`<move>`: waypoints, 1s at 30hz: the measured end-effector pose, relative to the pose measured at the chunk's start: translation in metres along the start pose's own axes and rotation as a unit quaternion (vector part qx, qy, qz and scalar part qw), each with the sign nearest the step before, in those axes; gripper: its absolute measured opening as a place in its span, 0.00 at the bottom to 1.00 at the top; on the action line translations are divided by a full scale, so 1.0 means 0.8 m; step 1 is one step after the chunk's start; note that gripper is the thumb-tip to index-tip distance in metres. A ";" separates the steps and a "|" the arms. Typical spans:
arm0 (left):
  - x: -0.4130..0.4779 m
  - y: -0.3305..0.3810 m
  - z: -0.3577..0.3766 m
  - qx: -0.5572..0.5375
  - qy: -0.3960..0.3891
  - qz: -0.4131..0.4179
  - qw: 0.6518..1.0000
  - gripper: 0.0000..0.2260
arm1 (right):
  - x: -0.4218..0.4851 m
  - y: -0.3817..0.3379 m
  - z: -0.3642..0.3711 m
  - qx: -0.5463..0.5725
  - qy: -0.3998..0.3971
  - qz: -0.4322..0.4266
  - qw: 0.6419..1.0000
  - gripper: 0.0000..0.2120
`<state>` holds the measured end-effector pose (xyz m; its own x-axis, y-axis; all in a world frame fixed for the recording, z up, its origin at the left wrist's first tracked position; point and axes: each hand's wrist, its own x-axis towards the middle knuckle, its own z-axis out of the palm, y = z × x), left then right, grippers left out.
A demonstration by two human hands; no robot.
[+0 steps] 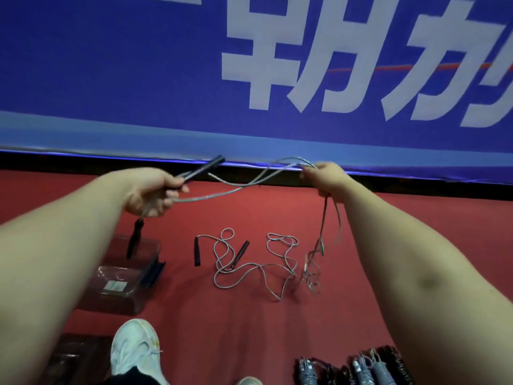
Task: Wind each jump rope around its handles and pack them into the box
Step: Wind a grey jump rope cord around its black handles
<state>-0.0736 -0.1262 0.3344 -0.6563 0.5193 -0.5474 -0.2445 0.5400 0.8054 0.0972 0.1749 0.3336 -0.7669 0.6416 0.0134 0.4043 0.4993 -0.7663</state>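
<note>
Red carpet covers the floor up to a blue banner with large white characters, whose lower edge hangs over a dark strip along the back. Both bare forearms reach forward above the carpet. The left hand has its fingers curled round a black handle that points up and right toward the banner's edge. A second handle hangs below that hand, over a clear box standing on the carpet at the left. Another clear plastic piece with a label lies just in front of the box. The grey cord of this jump rope sags across open air to the right hand, which pinches several gathered loops; from there strands drop to the carpet. A loose jump rope lies in curls between the box and those hanging strands, its two black handles at its left end. Whether its cord touches the hanging strands I cannot tell. Bare carpet lies between it and a white shoe at the lower edge. Wound ropes sit side by side at the bottom right, cut off by the frame.
</note>
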 end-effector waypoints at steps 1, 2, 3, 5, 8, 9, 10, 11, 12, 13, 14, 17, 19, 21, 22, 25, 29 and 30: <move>0.008 -0.012 0.006 0.065 0.020 -0.036 0.997 0.13 | -0.001 -0.021 -0.002 -0.004 -0.021 -0.027 0.999 0.09; 0.012 -0.021 0.013 0.125 0.038 -0.064 0.989 0.14 | -0.004 -0.046 -0.005 -0.018 -0.050 -0.054 0.997 0.06; 0.014 -0.030 0.021 0.184 0.060 -0.081 0.978 0.13 | -0.009 -0.072 -0.009 -0.038 -0.078 -0.084 0.993 0.04; 0.023 -0.040 0.035 0.251 0.095 -0.051 0.962 0.14 | -0.018 -0.121 -0.014 -0.060 -0.108 -0.136 0.983 0.03; 0.021 -0.016 0.063 0.088 0.001 0.098 0.991 0.36 | -0.033 -0.173 -0.009 -0.113 -0.125 -0.186 0.968 0.02; 0.020 -0.004 0.074 0.050 -0.033 0.147 0.987 0.35 | -0.038 -0.183 -0.004 -0.146 -0.134 -0.196 0.960 0.02; 0.018 0.006 0.086 0.043 -0.045 0.197 0.978 0.31 | -0.042 -0.189 0.003 -0.175 -0.142 -0.206 0.952 0.02; 0.017 0.013 0.097 0.051 -0.043 0.237 0.969 0.24 | -0.044 -0.192 0.010 -0.194 -0.138 -0.218 0.947 0.03; 0.014 0.018 0.111 0.057 -0.031 0.269 0.961 0.15 | -0.043 -0.193 0.015 -0.198 -0.124 -0.233 0.944 0.04; 0.017 0.017 0.122 0.059 -0.023 0.284 0.957 0.07 | -0.042 -0.192 0.016 -0.192 -0.106 -0.248 0.944 0.05; 0.019 0.013 0.132 0.056 -0.028 0.297 0.953 0.02 | -0.041 -0.190 0.015 -0.190 -0.092 -0.262 0.942 0.06; 0.036 -0.016 0.139 0.074 -0.022 0.304 0.949 0.09 | -0.039 -0.182 0.000 -0.299 -0.080 -0.299 0.903 0.11; 0.049 -0.043 0.131 0.135 -0.012 0.300 0.944 0.11 | -0.034 -0.175 -0.012 -0.417 -0.066 -0.322 0.847 0.13; 0.058 -0.074 0.126 0.194 -0.024 0.276 0.941 0.11 | -0.023 -0.168 -0.023 -0.506 -0.033 -0.348 0.789 0.13; 0.063 -0.090 0.124 0.219 -0.027 0.268 0.938 0.11 | -0.015 -0.163 -0.028 -0.535 -0.011 -0.361 0.764 0.13; 0.067 -0.121 0.127 0.270 -0.020 0.225 0.936 0.11 | 0.007 -0.139 -0.036 -0.566 0.047 -0.368 0.736 0.14; 0.056 -0.100 0.144 0.169 -0.018 0.228 0.959 0.12 | 0.032 -0.064 -0.013 -0.623 0.073 -0.251 0.738 0.15; 0.054 -0.086 0.147 0.132 -0.019 0.223 0.966 0.12 | 0.033 -0.041 0.001 -0.615 0.068 -0.201 0.759 0.17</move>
<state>-0.0008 -0.0632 0.2285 -0.6270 0.7599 -0.1716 0.2501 0.4049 0.8795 0.0634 0.1748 0.3585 -0.9268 0.3060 0.2177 0.3751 0.7828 0.4965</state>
